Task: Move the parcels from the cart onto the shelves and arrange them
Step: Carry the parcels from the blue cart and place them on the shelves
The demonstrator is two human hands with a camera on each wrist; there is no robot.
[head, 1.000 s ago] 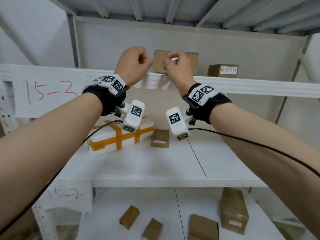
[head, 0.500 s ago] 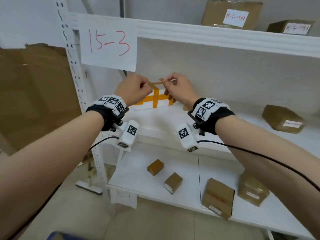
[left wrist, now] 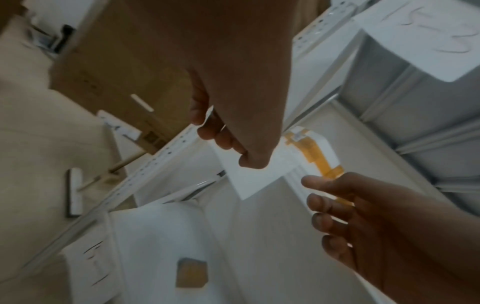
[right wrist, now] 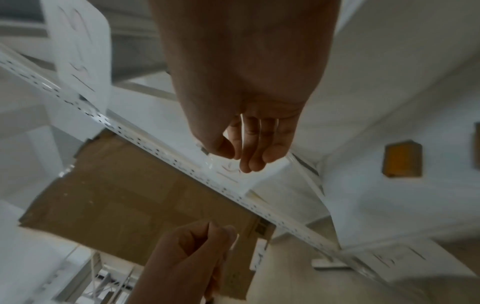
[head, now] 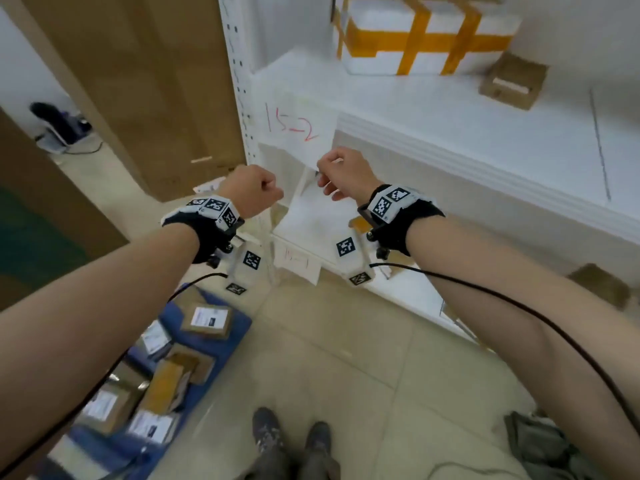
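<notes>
In the head view my left hand (head: 256,190) is a closed fist with nothing in it, just left of the shelf upright. My right hand (head: 337,178) hangs in front of the paper label "15-2" (head: 294,126), its fingers (right wrist: 249,156) loose and holding nothing. Below left stands the blue cart (head: 239,327) with several brown parcels, among them a labelled one (head: 207,318). On the shelf (head: 450,154) above my hands sit a white foam box with orange tape (head: 426,32) and a small brown box (head: 512,81). The left wrist view shows the fist (left wrist: 228,142).
A big cardboard sheet (head: 156,81) leans left of the shelf upright (head: 239,98). The lower shelf carries a "15-1" label (head: 298,265) and a brown parcel (head: 602,285). My shoes (head: 266,427) stand on the tiled floor, and a grey cloth (head: 547,448) lies to the right.
The view has swung down from the top shelves to the floor, bringing the cart into sight. Both hands have dropped from the top shelf to the "15-2" label level.
</notes>
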